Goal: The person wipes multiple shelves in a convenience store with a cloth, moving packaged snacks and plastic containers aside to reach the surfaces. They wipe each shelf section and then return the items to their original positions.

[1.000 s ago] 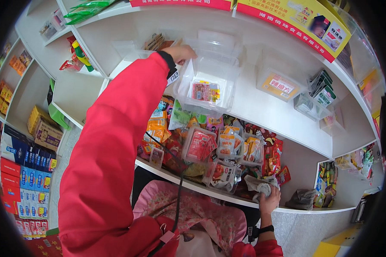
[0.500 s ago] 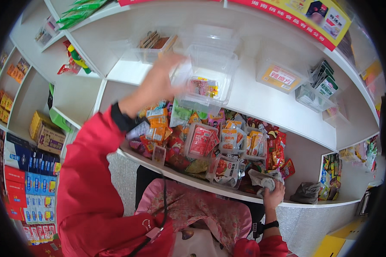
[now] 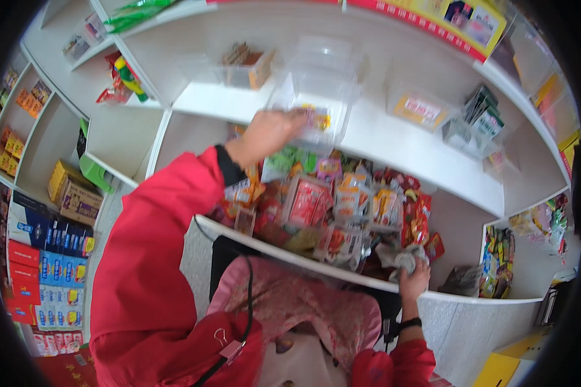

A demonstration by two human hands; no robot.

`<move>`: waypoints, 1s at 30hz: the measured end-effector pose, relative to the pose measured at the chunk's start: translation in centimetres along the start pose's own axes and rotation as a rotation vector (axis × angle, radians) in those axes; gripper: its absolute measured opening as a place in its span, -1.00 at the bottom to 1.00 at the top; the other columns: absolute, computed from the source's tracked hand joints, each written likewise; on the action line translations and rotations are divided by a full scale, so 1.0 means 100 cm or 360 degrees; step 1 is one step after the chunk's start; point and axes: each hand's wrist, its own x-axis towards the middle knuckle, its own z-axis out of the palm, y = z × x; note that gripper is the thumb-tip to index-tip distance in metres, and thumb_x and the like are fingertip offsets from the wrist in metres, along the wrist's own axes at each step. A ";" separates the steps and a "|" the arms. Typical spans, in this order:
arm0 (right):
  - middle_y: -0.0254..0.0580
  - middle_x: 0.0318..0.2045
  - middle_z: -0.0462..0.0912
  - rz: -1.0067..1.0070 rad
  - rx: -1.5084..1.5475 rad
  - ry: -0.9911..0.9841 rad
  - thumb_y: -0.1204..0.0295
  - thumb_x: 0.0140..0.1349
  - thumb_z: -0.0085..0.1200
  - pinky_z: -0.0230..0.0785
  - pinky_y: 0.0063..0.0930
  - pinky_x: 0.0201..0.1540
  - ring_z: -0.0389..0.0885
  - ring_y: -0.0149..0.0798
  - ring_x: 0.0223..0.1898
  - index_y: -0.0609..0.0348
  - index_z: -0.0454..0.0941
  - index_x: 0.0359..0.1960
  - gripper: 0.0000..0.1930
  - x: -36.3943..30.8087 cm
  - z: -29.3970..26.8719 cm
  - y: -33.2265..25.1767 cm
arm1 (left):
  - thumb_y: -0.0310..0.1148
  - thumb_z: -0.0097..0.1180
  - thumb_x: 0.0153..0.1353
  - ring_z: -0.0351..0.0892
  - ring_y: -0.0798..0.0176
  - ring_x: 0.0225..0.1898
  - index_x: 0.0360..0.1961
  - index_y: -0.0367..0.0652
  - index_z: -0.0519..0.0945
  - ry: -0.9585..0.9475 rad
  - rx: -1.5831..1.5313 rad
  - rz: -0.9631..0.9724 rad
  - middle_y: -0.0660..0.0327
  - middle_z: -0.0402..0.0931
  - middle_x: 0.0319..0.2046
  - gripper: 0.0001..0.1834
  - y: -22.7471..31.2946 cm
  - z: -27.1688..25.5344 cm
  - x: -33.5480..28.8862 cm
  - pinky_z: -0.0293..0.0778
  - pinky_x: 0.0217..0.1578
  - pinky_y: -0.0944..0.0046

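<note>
My left hand [image 3: 272, 134] reaches over to a clear plastic box [image 3: 339, 119] on the white shelf. Its blurred fingertips are at a small yellow-and-pink snack packet [image 3: 317, 119] in that box; whether they grip it does not show. At the front lip of the lower compartment, my right hand [image 3: 414, 280] is closed on a crumpled grey-white cloth [image 3: 407, 259]. Beside the cloth lie snack packets and clear tubs, among them a tub of red packets [image 3: 306, 202] and a tub with orange-and-white packets [image 3: 386, 209].
Along the shelf stand a box with brown contents [image 3: 248, 68], a clear bin with a yellow label [image 3: 419, 111] and a bin of dark green packets [image 3: 481, 126]. A dark grey bag [image 3: 461, 280] lies right of the cloth. Stacked cartons [image 3: 61, 271] fill the left side.
My left hand has come down and to the right, from the box's left edge to the packet inside. My right hand stays at the front lip with the cloth.
</note>
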 end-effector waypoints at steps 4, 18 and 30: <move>0.00 -0.11 0.49 -0.0111 0.0049 0.0021 0.35 -0.13 0.16 0.25 -0.07 0.03 0.40 0.10 -0.04 0.11 0.46 -0.03 -0.49 0.000 0.002 0.005 | -0.29 0.14 0.07 0.52 0.05 -0.28 0.09 -0.02 0.41 -0.0123 0.0072 0.0087 0.15 0.51 -0.30 -0.50 -0.003 -0.010 0.002 0.48 -0.32 0.17; -0.04 -0.09 0.50 -0.0066 0.0038 -0.0132 0.46 -0.14 0.14 0.26 -0.09 0.04 0.41 0.11 -0.06 0.12 0.47 -0.05 -0.52 0.005 -0.001 0.001 | -0.45 0.07 -0.01 0.57 -0.02 -0.35 -0.20 -0.10 0.59 -0.1578 -0.0288 0.0244 0.04 0.56 -0.41 -0.72 -0.048 0.110 -0.188 0.48 -0.38 0.03; -0.06 -0.14 0.51 0.0009 0.0018 -0.0241 0.49 -0.21 0.02 0.19 -0.11 0.12 0.40 0.09 -0.04 0.14 0.48 -0.10 -0.52 0.009 -0.005 -0.006 | -0.26 0.32 -0.25 0.62 0.01 -0.25 -0.38 -0.06 0.68 -0.2135 -0.0193 0.0563 0.12 0.63 -0.36 -0.70 -0.035 0.299 -0.252 0.54 -0.32 0.06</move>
